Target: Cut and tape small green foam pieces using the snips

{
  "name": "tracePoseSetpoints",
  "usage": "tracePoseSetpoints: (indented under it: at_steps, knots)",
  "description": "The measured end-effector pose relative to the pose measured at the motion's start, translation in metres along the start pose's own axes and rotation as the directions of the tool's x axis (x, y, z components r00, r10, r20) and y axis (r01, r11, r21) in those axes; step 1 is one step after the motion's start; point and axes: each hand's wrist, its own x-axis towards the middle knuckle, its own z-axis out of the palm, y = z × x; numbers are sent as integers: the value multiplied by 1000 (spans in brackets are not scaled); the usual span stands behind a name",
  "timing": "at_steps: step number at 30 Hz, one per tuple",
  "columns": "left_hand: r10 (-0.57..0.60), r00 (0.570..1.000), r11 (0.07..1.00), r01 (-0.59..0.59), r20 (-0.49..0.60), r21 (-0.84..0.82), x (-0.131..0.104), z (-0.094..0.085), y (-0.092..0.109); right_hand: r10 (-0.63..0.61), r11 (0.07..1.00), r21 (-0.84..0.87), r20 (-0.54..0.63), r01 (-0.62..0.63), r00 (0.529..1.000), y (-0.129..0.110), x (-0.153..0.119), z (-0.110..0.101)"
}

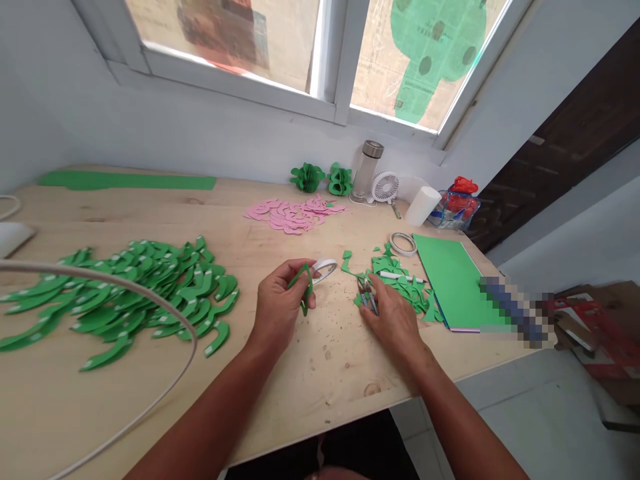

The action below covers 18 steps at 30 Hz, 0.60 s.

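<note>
My left hand (284, 293) pinches a folded green paper piece (307, 287), with a roll of white tape (325, 269) at its fingertips. Over the wooden table to the right, my right hand (393, 310) is closed around a small metal tool (368, 298), perhaps scissors, its tip beside green paper scraps (410, 291). A white pen (395, 275) lies on those scraps. Many curved green pieces with white patches (145, 280) are heaped left of my left hand. Pink paper pieces (295, 215) lie farther back.
A second tape roll (403, 244) and green sheets (450, 280) lie at the right. Two green paper shapes (307, 178), a glass bottle (367, 172), a fan (385, 187) and a blue basket (455, 212) stand at the back. A white cable (170, 310) arcs across the left.
</note>
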Motion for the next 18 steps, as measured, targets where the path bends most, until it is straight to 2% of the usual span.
tracePoseSetpoints:
  at_steps: [7, 11, 13, 15, 18]
  knots:
    - [-20, 999, 1000, 20, 38, 4, -1, -1, -1, 61, 996, 56, 60, -65, 996, 2, 10, 1]
    - [-30, 999, 999, 31, 24, -11, 0, -1, -1, 31, 999, 10, 69, -32, 997, 1, 9, 5]
    - [-30, 999, 999, 30, 16, -17, 0, -1, -1, 3, 1000, 9, 28, -3, 1000, 0, 8, 6]
    - [-34, 999, 999, 34, 17, -28, 0, -1, 0, -2, 999, 51, -62, 5, 998, 0, 7, 5]
    - [-48, 998, 998, 50, 38, -42, -1, 0, 0, 25, 976, 218, -218, 23, 976, -3, 7, -2]
